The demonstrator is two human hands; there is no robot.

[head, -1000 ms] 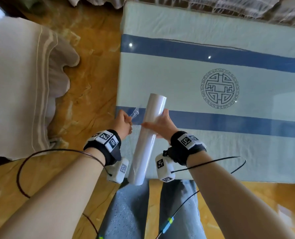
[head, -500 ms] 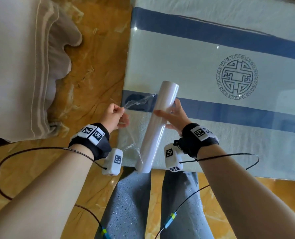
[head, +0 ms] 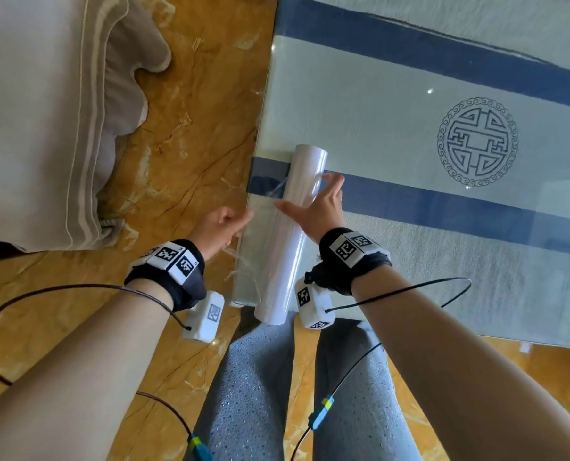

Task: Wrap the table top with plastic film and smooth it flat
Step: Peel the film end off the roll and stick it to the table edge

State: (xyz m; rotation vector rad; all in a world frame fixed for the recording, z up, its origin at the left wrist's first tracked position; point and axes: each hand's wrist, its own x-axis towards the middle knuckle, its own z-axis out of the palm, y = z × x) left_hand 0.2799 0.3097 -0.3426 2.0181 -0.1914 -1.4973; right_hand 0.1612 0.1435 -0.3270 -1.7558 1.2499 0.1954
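roll [head: 296, 234] on table top [head: 376, 104] — right grip [head: 316, 207] curled round it, left grip [head: 220, 227] pinching film [head: 277, 191]

A smooth, glossy white roll of plastic film [head: 291, 241] sits at the near left corner of a table top [head: 393, 104]. The table's hard, glass-like surface throws back pinpoints of light, and pale woven cloth with dark blue bands shows beneath it. Clear loose film [head: 243, 264], thin and crinkled into strands, hangs just left of the roll. The floor [head: 193, 128] is polished amber stone with dark veins. At far left is a matt beige fabric cover [head: 43, 111] with stitched piping. Black cloth wristbands [head: 183, 291] carry hard white blocks with a matt finish. In the near foreground, grey speckled trousers [head: 260, 394] look finely textured.
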